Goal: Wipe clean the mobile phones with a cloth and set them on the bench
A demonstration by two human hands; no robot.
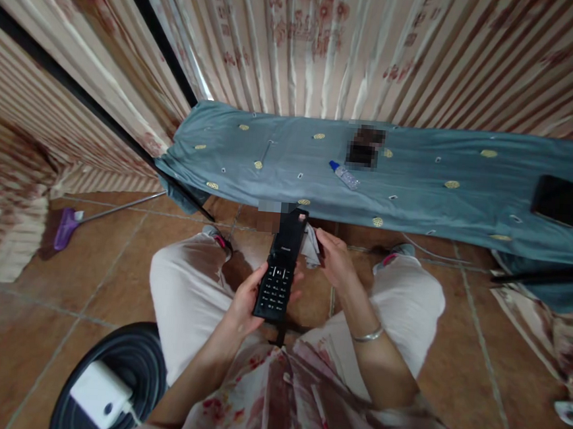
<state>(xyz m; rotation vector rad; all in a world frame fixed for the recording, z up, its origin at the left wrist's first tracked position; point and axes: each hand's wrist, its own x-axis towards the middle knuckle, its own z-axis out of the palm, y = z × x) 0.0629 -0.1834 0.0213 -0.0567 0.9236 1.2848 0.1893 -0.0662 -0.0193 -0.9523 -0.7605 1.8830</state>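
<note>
My left hand (249, 299) grips a black flip phone (276, 292), opened out, around its keypad half. The keys face up, and the dark screen half points away from me. In my right hand (333, 258) a light grey cloth (310, 245) is pinched between the fingers, close against the phone's right edge. A small clear bottle with a blue cap (346, 175) lies on the blue patterned cloth cover (281, 151) beyond my hands. Behind that bottle is a dark item (363, 156) that is blurred out.
A black flat object (558, 200) lies at the right on the cover. On the tiled floor are a purple broom (65, 229) and, at lower left, a black coil (156, 356) with a white box (102, 395) on it. Curtains (309, 51) hang behind.
</note>
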